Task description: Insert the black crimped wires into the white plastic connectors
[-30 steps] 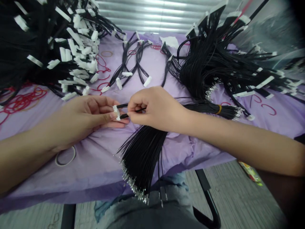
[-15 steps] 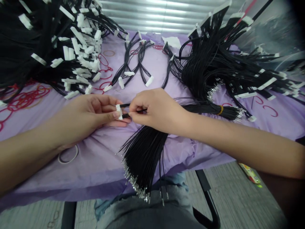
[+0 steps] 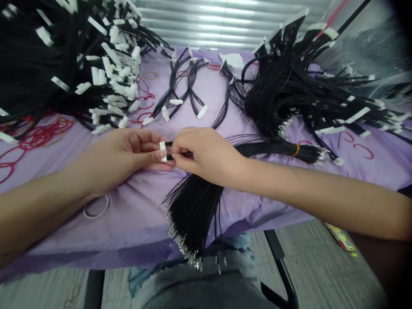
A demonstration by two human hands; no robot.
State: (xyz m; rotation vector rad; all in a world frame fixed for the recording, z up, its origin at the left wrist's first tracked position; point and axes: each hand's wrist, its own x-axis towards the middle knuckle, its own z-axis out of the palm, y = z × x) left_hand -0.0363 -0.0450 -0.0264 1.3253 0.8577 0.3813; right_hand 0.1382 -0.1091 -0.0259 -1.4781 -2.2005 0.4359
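Between the thumb and fingers of my left hand (image 3: 128, 152) is a small white connector housing (image 3: 163, 151). Black wires (image 3: 169, 157) run from its right side into my right hand (image 3: 206, 154), which pinches them close to the housing. Below my right hand a fan of loose black wires (image 3: 193, 214) hangs towards the table's front edge, with bare metal terminals at the tips. Right of that hand lies a bundle of black wires (image 3: 273, 149), bound with a yellow band (image 3: 296, 149). The wire ends inside my right fingers are hidden.
A big heap of black cables with white connectors (image 3: 106, 81) covers the back left. Another cable pile (image 3: 273, 86) stands back right. Short cables (image 3: 191, 81) lie between them. Red rubber bands (image 3: 38, 133) and a pale ring (image 3: 97, 207) rest on the purple cloth (image 3: 135, 223).
The view has shifted slightly. My right hand has moved a little closer to the white connector housing, and less wire shows between the two hands. Both hands keep their grip.
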